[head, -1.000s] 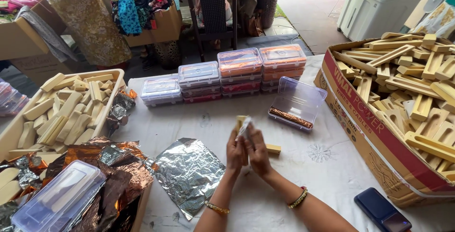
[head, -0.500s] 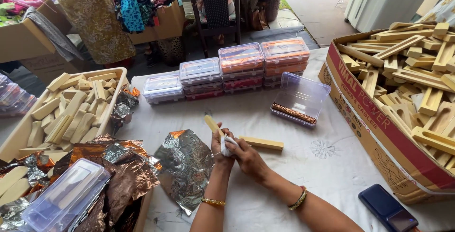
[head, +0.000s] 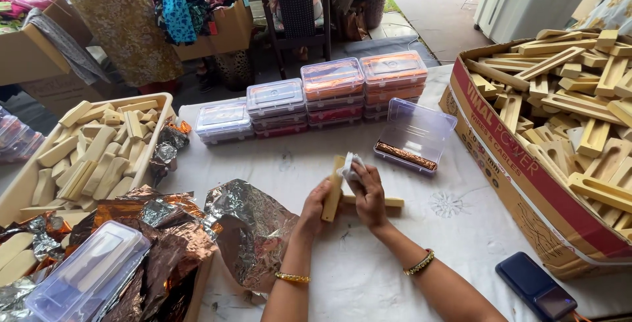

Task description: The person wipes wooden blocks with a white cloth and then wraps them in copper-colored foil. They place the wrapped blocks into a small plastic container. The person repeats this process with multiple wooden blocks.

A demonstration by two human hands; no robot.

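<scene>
My left hand (head: 313,211) grips a pale wooden stick (head: 332,192) held nearly upright over the white tablecloth (head: 368,276). My right hand (head: 368,194) holds a small white cloth (head: 349,164) pressed against the stick's upper end. A second wooden stick (head: 392,201) lies flat on the cloth just behind my right hand. Crumpled silver foil (head: 249,230) lies to the left of my left hand.
An open clear plastic box (head: 416,134) holds a copper-wrapped stick (head: 405,155). Stacked lidded boxes (head: 309,98) line the far edge. A cardboard box of wooden pieces (head: 526,171) stands right, a tray of sticks (head: 85,154) left, copper foil (head: 164,243) and a dark phone (head: 536,288) near.
Both hands dropped lower, swung left, then came back toward the table's middle. The stick stays in my left hand, my right hand's cloth now at its top end.
</scene>
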